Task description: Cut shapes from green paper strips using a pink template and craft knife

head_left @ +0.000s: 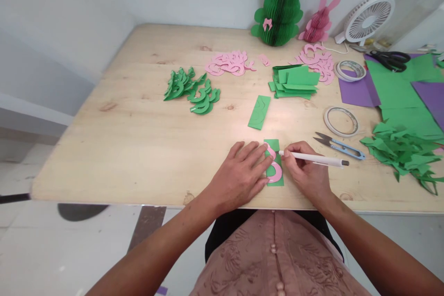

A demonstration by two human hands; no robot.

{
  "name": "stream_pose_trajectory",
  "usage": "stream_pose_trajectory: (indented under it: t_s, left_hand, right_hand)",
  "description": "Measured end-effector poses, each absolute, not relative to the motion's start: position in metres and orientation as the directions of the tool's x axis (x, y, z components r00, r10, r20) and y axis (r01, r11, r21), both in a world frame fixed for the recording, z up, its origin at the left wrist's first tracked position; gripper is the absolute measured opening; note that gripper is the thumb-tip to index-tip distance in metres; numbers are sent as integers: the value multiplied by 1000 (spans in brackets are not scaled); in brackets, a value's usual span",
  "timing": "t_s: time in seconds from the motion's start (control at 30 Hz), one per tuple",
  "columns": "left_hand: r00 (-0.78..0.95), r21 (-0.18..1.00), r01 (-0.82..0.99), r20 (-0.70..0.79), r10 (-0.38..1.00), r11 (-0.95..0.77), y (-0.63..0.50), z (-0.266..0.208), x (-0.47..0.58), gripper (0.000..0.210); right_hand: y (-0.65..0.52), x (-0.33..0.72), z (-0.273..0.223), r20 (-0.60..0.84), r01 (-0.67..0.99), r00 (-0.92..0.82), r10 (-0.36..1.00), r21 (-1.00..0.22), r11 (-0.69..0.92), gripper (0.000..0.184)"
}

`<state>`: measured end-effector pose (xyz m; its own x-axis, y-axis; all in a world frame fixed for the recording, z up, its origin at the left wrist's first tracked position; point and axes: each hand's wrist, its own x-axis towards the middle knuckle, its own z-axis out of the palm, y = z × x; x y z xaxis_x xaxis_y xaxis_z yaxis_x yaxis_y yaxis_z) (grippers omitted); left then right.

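My left hand [241, 171] lies flat near the table's front edge, fingers extended. Its fingertips press a curvy pink paper cutout [278, 173] onto a green paper strip [274, 142]. In my right hand [307, 171] is a white pen [314, 158], its tip touching down at the cutout's right edge. Farther back, another green strip [259, 112] bears a drawn curved outline. Behind that is a stack of folded green strips [296, 82]. Curved green cutouts [192, 90] are heaped to the left, with pink cutouts [231, 63] behind them.
Blue thread snips [343, 147], a tape roll [341, 121] and green paper scraps [402, 152] lie to the right. Black scissors [390, 59] rest on green and purple sheets. A green paper rabbit [282, 14], a pink one [318, 24] and a white fan [369, 18] stand along the wall.
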<state>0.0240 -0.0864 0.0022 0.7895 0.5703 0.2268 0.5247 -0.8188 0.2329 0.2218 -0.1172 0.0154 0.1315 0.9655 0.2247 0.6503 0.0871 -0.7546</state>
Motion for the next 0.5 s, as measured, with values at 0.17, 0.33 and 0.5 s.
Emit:
stream_pose_trajectory:
  t_s: [0.17,0.33,0.5]
  left_hand:
    - [792,220,526,226,567,-822,-86,3,24,42]
    - [795,214,524,223,563,-824,-87,4,24,44]
    - [795,215,522,228,562,-825,-87,4,24,43]
  right_hand:
    - [-117,221,17,220,650,140,965,-756,78,10]
    - [-117,220,18,199,639,150,968,-767,59,10]
    - [-117,220,17,193,644,154,969,-763,50,10]
